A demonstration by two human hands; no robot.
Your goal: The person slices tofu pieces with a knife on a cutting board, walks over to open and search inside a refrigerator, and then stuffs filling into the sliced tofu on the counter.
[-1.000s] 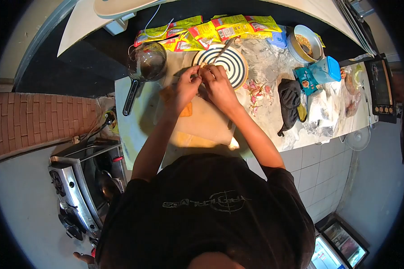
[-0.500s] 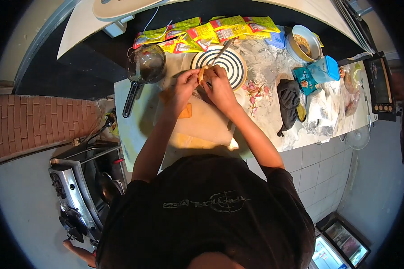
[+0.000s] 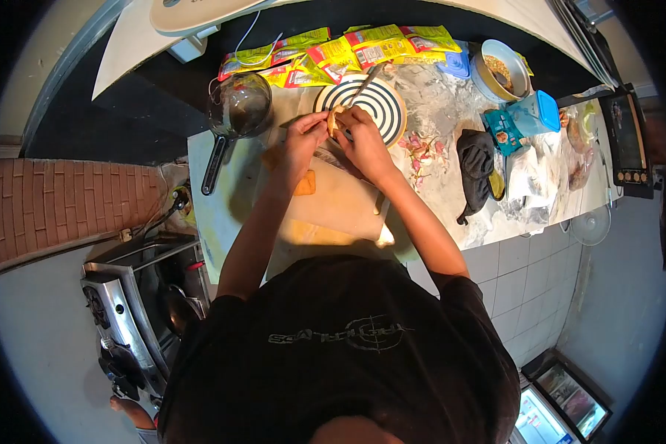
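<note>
Over the near edge of a round plate [image 3: 386, 111] with dark concentric rings, both my hands hold a small golden-brown piece of food [image 3: 334, 120]. My left hand [image 3: 305, 139] pinches it from the left, fingertips closed. From the right, my right hand [image 3: 361, 139] has its fingers bent round it, hiding part of it. The food's exact kind is not clear. A utensil [image 3: 365, 87] with a metal handle rests on the plate. Below my hands lies a pale cutting board [image 3: 333, 203], with a flat orange-brown square of food [image 3: 305, 183] and what looks like a knife [image 3: 379, 203] on it.
A black-handled pan [image 3: 240, 107] stands at left. Yellow-red packets [image 3: 340, 55] line the back. Right are reddish peelings [image 3: 423, 155], a black cloth [image 3: 475, 174], a blue-lidded container [image 3: 534, 113] and a bowl [image 3: 502, 70]. Another person's hand [image 3: 129, 411] shows near the stove [image 3: 126, 318].
My fingers have shifted slightly around the food piece, and my right hand has turned a little. The other person's arm at lower left has moved slightly. The objects on the table stay put.
</note>
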